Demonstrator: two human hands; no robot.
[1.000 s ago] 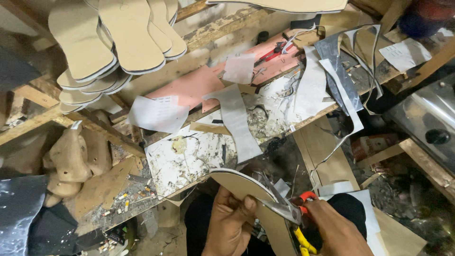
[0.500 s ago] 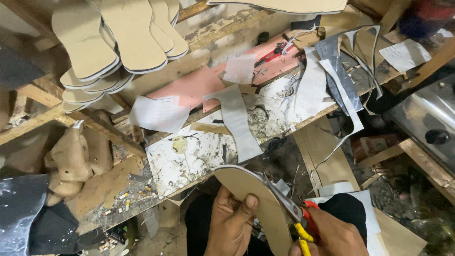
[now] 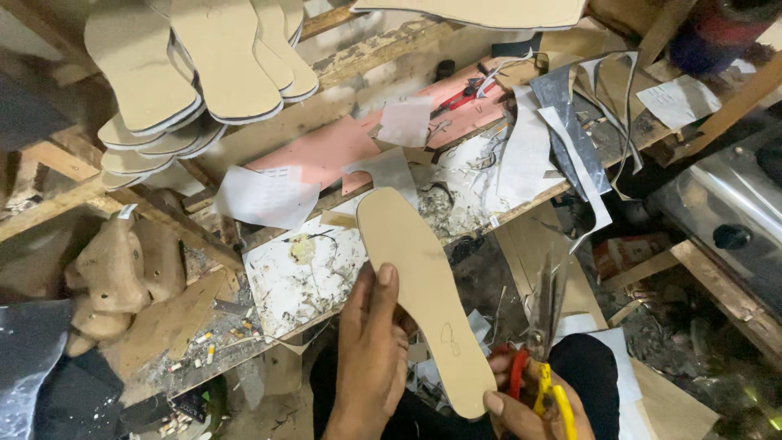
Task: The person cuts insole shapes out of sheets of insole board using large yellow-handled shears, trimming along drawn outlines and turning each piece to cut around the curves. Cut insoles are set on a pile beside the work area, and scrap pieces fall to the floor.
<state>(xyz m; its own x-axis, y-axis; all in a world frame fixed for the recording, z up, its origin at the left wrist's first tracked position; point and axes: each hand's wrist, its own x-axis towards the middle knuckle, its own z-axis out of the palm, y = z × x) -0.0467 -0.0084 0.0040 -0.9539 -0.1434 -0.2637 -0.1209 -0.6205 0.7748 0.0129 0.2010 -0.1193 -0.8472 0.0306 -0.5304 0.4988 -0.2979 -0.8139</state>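
Cluttered wooden workbench filled the centre of the frame, strewn with paper scraps, a pink sheet and offcuts. Stacked tan insoles lay at upper left, partly cut off by the top edge. At lower centre, the left hand gripped a tan shoe insole along its edge, thumb across the face, toe end pointing up. The right hand, cropped by the bottom edge, was closed on scissors with red and yellow handles, blades raised and blurred. Whether the right thumb touched the insole's heel could not be determined.
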